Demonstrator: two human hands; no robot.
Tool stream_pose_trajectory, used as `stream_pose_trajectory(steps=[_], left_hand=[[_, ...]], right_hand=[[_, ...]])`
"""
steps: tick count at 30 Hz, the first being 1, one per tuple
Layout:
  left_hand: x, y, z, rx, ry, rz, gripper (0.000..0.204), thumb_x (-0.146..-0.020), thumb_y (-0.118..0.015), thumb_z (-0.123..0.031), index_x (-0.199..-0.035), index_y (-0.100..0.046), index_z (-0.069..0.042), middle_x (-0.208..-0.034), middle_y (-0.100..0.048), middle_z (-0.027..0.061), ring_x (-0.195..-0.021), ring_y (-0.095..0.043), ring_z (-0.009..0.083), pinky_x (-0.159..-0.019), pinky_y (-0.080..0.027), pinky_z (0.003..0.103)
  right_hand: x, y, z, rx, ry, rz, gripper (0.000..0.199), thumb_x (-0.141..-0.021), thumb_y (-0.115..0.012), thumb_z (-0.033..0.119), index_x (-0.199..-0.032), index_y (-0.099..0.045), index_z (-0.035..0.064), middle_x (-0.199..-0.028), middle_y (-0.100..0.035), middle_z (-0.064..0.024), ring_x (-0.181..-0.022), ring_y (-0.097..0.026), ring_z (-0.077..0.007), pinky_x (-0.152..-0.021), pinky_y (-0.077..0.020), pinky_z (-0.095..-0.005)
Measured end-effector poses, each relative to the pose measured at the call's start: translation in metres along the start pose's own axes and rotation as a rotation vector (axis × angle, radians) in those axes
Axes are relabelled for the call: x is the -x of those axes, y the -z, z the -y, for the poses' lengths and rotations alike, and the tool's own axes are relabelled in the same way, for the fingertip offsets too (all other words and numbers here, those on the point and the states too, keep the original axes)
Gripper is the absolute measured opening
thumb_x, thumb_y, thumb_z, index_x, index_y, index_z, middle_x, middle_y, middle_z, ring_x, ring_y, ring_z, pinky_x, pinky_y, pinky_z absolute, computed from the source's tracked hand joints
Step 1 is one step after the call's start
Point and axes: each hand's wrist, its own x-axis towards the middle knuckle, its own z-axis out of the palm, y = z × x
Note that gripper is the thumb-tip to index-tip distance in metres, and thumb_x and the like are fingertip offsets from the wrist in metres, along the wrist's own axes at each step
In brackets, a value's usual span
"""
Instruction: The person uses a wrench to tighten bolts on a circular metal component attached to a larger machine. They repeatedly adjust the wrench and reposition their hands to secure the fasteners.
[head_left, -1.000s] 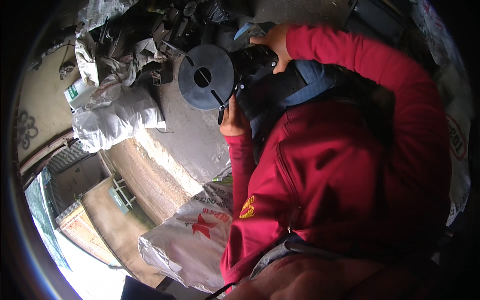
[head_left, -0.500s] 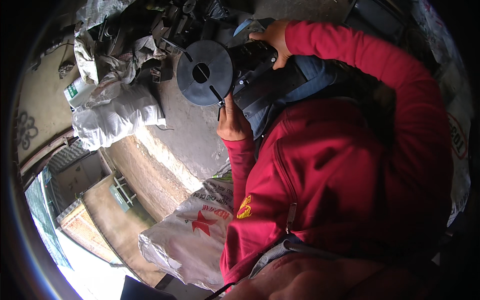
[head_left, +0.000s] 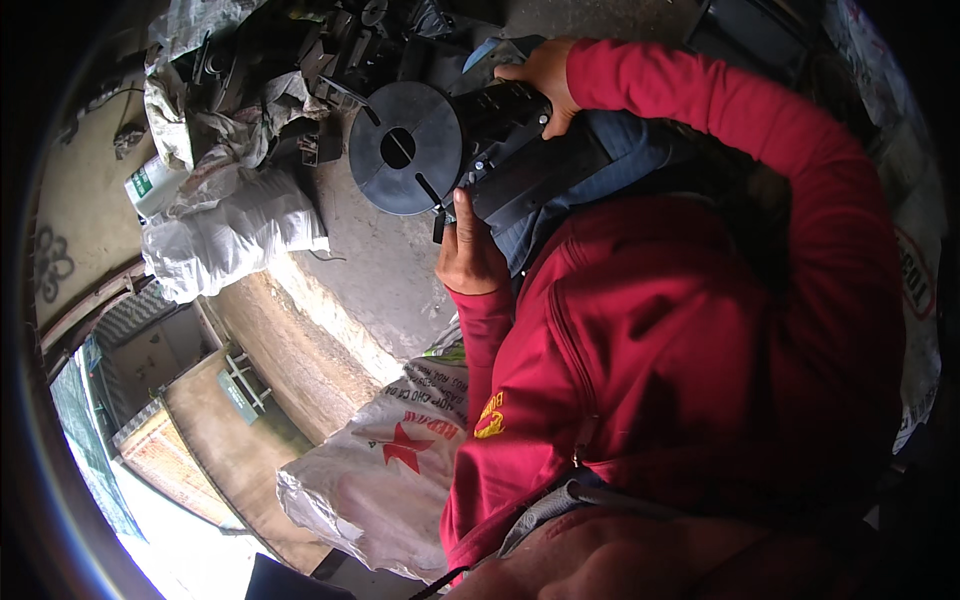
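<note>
Left hand: the left hand (head_left: 468,250) is reaching up from a bent arm in a red sleeve, its thumb pointing upward along the lower edge of the black tool body (head_left: 515,150); the fingers are curling around the underside, gripping it.
Right hand: the right hand (head_left: 545,78) is coming down from a raised, sharply bent arm that is arching over the top right of the view; it is closing over the far end of the same tool body, fingers wrapping its top.
Held thing: the tool body is lying tilted between the two hands, above the person's lap, dark and blocky with ribbed, matt surfaces.
Disc: a round black disc (head_left: 405,148) is sitting at the tool's left end, flat and dull, with a small hole at its centre and a slot running to its rim.
Clothing: the red top (head_left: 650,350) is looking soft and knitted, with a small yellow badge near the hem; blue cloth (head_left: 625,150) is showing under the tool.
Ground: the concrete floor (head_left: 380,260) is appearing rough and grey.
Sacks: a crumpled white woven sack (head_left: 225,230) is lying to the left, and another with a red star print (head_left: 385,470) is lying near the person's left side.
Clutter: dark metal parts (head_left: 340,50) are piling beyond the disc.
</note>
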Motion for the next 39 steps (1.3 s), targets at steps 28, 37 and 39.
stream_pose_trajectory(steps=[28,37,39], left_hand=[[0.012,-0.022,0.018,-0.175,0.145,0.269,0.054,-0.080,-0.056,0.005,-0.129,-0.051,-0.014,-0.064,-0.054,0.0118,-0.049,-0.053,0.0270,-0.045,-0.043,0.035],[0.006,-0.013,0.009,-0.105,0.090,0.088,0.059,-0.080,-0.053,0.002,-0.133,-0.047,-0.023,-0.067,-0.056,0.0089,-0.046,-0.051,0.0259,-0.043,-0.042,0.037],[0.013,-0.017,0.014,-0.228,0.165,0.300,0.058,-0.079,-0.054,-0.001,-0.132,-0.049,-0.025,-0.062,-0.053,0.0087,-0.044,-0.050,0.0255,-0.043,-0.041,0.038]], right_hand=[[-0.002,-0.005,0.006,0.024,-0.014,-0.004,0.103,-0.052,-0.077,0.047,-0.137,-0.029,0.0116,-0.080,-0.065,-0.0125,-0.076,-0.064,-0.0311,-0.069,-0.0518,-0.0381],[0.007,0.010,0.010,-0.067,-0.007,0.045,0.098,-0.053,-0.078,0.044,-0.132,-0.035,0.0069,-0.090,-0.065,-0.0135,-0.086,-0.064,-0.0311,-0.076,-0.0492,-0.0384],[0.005,0.006,0.008,-0.040,0.000,0.045,0.097,-0.053,-0.078,0.044,-0.131,-0.035,0.0071,-0.089,-0.065,-0.0132,-0.085,-0.064,-0.0313,-0.075,-0.0494,-0.0388]])
